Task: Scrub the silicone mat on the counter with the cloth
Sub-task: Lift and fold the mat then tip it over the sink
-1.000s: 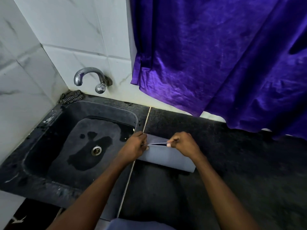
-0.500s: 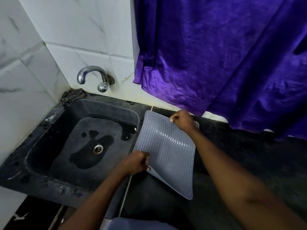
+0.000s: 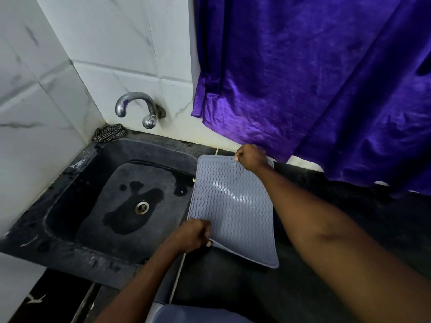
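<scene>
A grey silicone mat [image 3: 233, 206] with wavy ridges lies unfolded on the black counter [image 3: 338, 229], just right of the sink. My left hand [image 3: 191, 235] pinches the mat's near left corner, which is lifted a little. My right hand [image 3: 250, 157] grips the far edge near the right corner, close to the wall. A crumpled black-and-white checked cloth [image 3: 109, 132] sits on the sink's far left corner, apart from both hands.
A black sink [image 3: 70, 183] with a wet patch around its drain [image 3: 141, 207] fills the left. A chrome tap [image 3: 137, 108] sticks out of the white tiled wall. A purple curtain [image 3: 314, 78] hangs over the counter's back edge.
The mat was folded in half between my hands; I have opened it out flat, my right hand carrying the far edge to the wall and my left drawing the near corner toward me.
</scene>
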